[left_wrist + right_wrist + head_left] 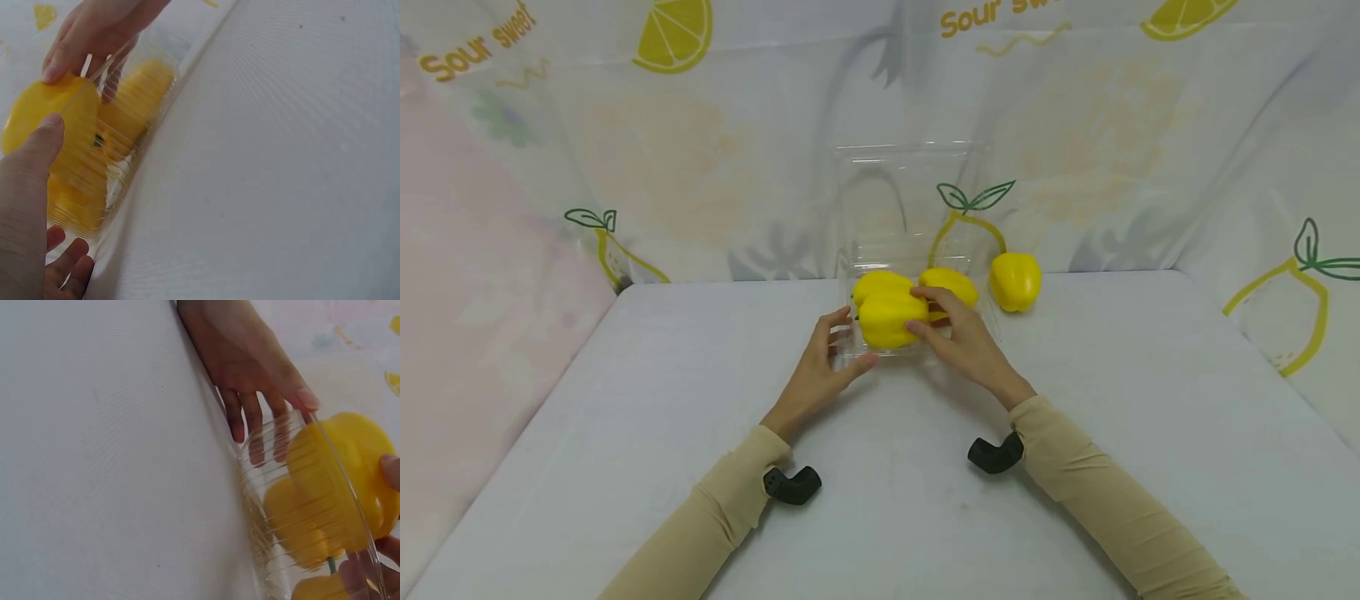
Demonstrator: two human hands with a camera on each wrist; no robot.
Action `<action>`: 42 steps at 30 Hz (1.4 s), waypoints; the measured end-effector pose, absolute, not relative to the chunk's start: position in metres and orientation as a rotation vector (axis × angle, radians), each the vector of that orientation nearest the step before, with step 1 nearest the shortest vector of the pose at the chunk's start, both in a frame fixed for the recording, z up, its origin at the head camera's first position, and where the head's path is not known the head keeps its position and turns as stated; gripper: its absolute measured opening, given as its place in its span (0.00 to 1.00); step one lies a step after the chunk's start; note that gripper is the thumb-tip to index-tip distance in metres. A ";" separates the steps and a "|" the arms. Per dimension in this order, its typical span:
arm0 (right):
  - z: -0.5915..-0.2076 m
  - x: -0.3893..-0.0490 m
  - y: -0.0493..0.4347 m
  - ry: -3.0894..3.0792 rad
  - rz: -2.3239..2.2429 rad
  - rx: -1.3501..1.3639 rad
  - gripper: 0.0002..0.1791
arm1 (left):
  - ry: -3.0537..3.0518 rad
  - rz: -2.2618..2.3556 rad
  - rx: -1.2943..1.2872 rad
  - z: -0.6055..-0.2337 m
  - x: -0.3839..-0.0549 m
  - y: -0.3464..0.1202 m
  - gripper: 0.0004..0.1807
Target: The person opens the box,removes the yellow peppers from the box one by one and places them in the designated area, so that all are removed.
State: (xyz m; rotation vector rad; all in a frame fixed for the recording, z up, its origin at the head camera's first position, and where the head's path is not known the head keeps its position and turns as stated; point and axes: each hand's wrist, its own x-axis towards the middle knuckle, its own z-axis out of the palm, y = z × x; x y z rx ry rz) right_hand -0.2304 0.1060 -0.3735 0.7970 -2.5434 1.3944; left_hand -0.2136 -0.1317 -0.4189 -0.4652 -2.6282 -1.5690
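Observation:
In the head view, a clear plastic clamshell box (910,352) stands on the white table with its lid raised at the back. My right hand (966,342) pinches a yellow bell pepper (887,323) between thumb and fingers, over the front left of the box. Two more yellow peppers are inside: one pepper (877,282) behind the held one, another pepper (958,285) at the right. At the front left corner, my left hand (816,362) has its thumb by the front rim and its fairly straight fingers (253,419) along the outer wall, seen in the right wrist view.
Another yellow pepper (1015,283) sits right of the box near the table's back edge. The transparent lid (880,200) stands before a white backdrop cloth (760,167) printed with lemons. A black wrist-worn device (793,486) is on each beige sleeve.

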 end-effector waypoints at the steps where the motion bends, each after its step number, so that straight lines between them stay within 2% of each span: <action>1: -0.374 -0.231 0.106 -2.538 1.405 0.793 0.27 | -2.628 -1.568 -0.467 -0.419 -0.214 -0.132 0.44; 10: -0.371 -0.230 0.106 -2.509 1.506 0.750 0.28 | -2.636 -1.556 -0.464 -0.419 -0.215 -0.131 0.44; 18: -0.345 -0.211 0.103 -2.517 1.490 0.752 0.24 | -2.647 -1.562 -0.452 -0.420 -0.215 -0.132 0.44; 26: -0.367 -0.230 0.111 -2.498 1.559 0.747 0.25 | -2.641 -1.555 -0.457 -0.421 -0.215 -0.132 0.43; 42: -0.370 -0.230 0.114 -2.466 1.549 0.857 0.27 | -2.638 -1.572 -0.478 -0.418 -0.216 -0.132 0.42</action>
